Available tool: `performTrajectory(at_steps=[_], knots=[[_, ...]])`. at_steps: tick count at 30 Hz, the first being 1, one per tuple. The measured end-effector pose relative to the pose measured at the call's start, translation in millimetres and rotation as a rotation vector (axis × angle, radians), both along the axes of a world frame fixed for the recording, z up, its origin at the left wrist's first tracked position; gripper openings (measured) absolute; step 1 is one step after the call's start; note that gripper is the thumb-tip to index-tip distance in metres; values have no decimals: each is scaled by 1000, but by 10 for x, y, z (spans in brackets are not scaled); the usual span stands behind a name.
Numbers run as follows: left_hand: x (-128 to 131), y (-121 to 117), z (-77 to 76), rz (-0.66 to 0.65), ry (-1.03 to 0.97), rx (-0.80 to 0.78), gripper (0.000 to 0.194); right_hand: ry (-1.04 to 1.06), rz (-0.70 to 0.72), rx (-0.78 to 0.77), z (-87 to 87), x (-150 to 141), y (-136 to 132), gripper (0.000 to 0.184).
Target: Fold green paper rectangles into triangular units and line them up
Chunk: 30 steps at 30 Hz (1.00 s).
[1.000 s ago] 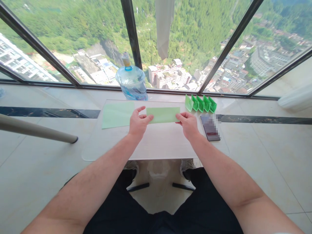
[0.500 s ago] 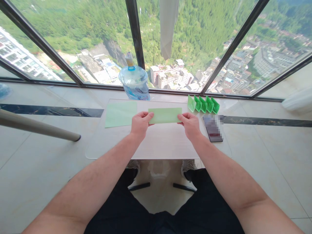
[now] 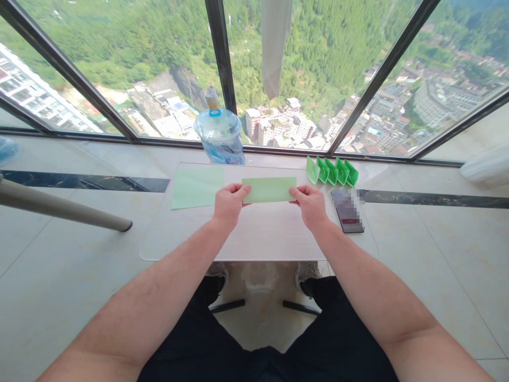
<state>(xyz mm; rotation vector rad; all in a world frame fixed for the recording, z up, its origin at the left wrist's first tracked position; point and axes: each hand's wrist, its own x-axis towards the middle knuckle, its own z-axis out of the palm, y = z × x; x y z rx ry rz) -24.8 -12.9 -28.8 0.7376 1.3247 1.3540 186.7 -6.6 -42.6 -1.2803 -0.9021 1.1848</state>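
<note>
Between my hands is a light green strip of paper [image 3: 269, 190], long side across, held above the pale table [image 3: 258, 239]. My left hand [image 3: 229, 200] pinches its left end, thumb on top. At the right end, the thumb and fingers of my right hand [image 3: 310, 200] are closed on the paper. Flat on the table beside my left hand lies a sheet of light green paper [image 3: 198, 185]. Several folded green paper pieces [image 3: 332, 171] stand in a row at the table's far right corner, beyond my right hand.
A phone [image 3: 347, 212] lies on the table's right side. Behind the table, by the window, stands a large clear blue water bottle [image 3: 220, 135]. A beige pole [image 3: 67, 204] slants in from the left. My shoes [image 3: 308, 270] are under the table's near edge.
</note>
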Motion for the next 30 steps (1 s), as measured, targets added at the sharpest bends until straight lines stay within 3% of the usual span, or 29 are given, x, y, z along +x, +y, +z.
performTrajectory(at_steps=[20,24,26,30], knots=[[-13,9,-34,-2,15,14,34,-15,5,-21,-25,3,10,33],[-82,78,4,-24,104,1,28,1,12,-33,54,64,91,37],[-128,127,38,-172,167,-24,26,-25,93,-44,148,104,129,40],[-136,174,130,-437,342,7,24,-163,490,-93,322,93,114,36]])
